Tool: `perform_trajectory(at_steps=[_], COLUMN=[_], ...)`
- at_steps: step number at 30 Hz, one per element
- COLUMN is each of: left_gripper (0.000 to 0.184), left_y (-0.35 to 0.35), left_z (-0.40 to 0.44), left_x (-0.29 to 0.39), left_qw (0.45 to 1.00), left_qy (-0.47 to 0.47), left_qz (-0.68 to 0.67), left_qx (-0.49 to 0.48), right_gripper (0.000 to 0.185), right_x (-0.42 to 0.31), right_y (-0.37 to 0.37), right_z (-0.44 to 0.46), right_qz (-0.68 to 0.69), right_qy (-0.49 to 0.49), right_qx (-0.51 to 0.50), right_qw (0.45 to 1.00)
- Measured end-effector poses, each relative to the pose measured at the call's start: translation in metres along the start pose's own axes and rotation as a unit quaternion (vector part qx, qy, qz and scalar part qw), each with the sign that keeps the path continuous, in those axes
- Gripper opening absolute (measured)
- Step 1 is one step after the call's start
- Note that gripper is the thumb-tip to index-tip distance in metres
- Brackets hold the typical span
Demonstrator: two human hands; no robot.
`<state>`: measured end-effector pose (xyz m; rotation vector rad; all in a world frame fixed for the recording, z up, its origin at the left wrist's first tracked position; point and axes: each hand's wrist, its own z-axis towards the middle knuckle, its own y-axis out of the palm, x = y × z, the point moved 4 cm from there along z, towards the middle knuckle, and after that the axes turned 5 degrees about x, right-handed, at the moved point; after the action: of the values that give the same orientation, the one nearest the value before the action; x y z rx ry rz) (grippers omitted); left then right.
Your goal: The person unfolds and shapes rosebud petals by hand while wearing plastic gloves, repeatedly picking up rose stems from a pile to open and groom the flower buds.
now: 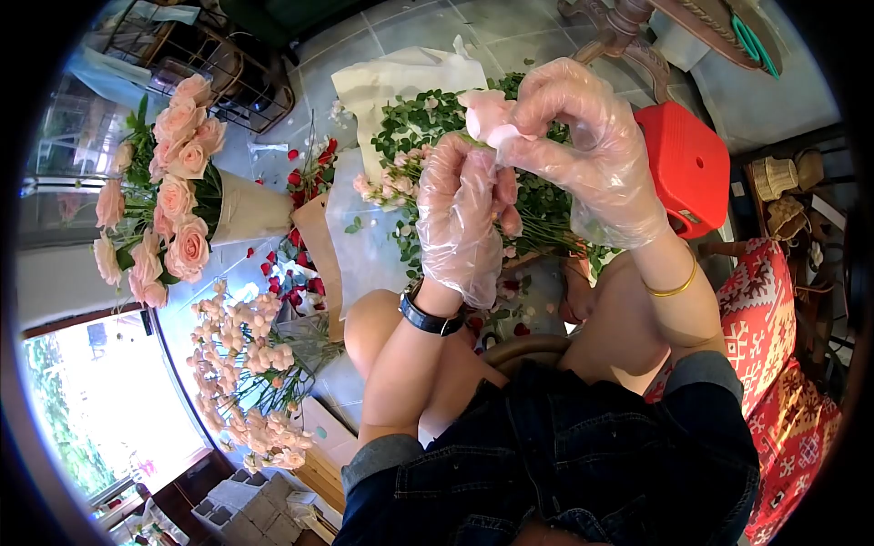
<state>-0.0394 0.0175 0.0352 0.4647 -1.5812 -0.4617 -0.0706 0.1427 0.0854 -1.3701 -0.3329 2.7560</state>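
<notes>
One pink rose (488, 113), held between | left hand (462, 218): pinched closed below bloom | right hand (594, 150): pinched closed at petals

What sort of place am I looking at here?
Probably a florist's workroom, though it could be a home corner used for flowers: a pale bucket holds large pink roses, smaller peach-pink blooms are bunched nearby, and red petals lie scattered.

Wearing dark-blue denim top (555, 446) with stitched seams (531, 437), paler rolled cuffs (382, 457); clear plastic gloves (460, 227); black watch (430, 315) on left wrist (441, 297); thin gold bangle (675, 288) on right forearm (669, 268).
</notes>
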Motion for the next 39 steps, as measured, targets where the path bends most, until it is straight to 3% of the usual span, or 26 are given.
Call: perform_trajectory(at_steps=[4,6,10,12,14,16,20,22,24,26,29,31,32,39], left_gripper=[0.015,0.016,0.026,0.028,0.029,0.029,0.027,0.024,0.021,0.019,0.014,0.035,0.035,0.014], left_y=[0.001,0.0,-0.007,-0.01,-0.011,-0.017,-0.021,-0.021,-0.014,-0.018,-0.014,-0.02,-0.023,-0.025], left_z=[-0.002,-0.002,0.001,-0.002,-0.007,-0.011,-0.005,0.0,0.0,0.005,0.004,0.006,0.007,0.012], left_x=[0.003,0.003,0.008,0.012,0.016,0.018,0.019,0.019,0.024,0.021,0.025,0.022,0.02,0.018], left_qw=[0.999,0.998,0.99,0.988,0.987,0.992,0.992,0.988,0.965,0.951,0.933,0.942,0.942,0.896], left_qy=[0.001,-0.002,0.113,0.109,0.109,0.097,0.104,0.121,0.206,0.232,0.268,0.229,0.229,0.288], left_qz=[-0.031,-0.047,-0.073,-0.08,-0.078,-0.053,-0.007,0.047,0.13,0.185,0.22,0.232,0.231,0.302], left_qx=[0.022,0.04,-0.029,-0.078,-0.092,-0.067,-0.071,-0.083,-0.096,-0.092,-0.092,-0.082,-0.083,-0.149], right_gripper=[0.013,0.013,0.014,0.013,0.026,0.03,0.031,0.032,0.034,0.035,0.034,0.033,0.032,0.03], right_x=[-0.002,-0.011,-0.022,-0.023,-0.005,0.006,-0.004,-0.01,-0.019,-0.024,-0.024,-0.023,-0.022,-0.018], right_y=[-0.002,-0.003,-0.008,-0.015,-0.018,-0.017,-0.013,-0.009,-0.004,0.0,0.002,0.001,-0.001,-0.009], right_z=[0.0,-0.002,0.0,0.004,0.004,0.004,0.002,0.0,-0.001,-0.002,-0.005,-0.006,-0.006,-0.004], right_qz=[-0.029,-0.095,-0.031,-0.022,-0.038,-0.02,0.067,0.061,0.052,0.017,0.031,0.049,0.066,0.059], right_qy=[-0.024,-0.118,-0.195,-0.093,0.037,0.065,0.085,0.04,0.002,-0.009,0.016,0.02,0.024,0.002], right_qx=[0.002,-0.013,-0.03,0.019,0.05,0.074,0.075,0.006,-0.026,-0.048,-0.037,-0.02,-0.003,0.001], right_qw=[0.999,0.988,0.98,0.995,0.997,0.995,0.991,0.997,0.998,0.999,0.999,0.998,0.997,0.998])
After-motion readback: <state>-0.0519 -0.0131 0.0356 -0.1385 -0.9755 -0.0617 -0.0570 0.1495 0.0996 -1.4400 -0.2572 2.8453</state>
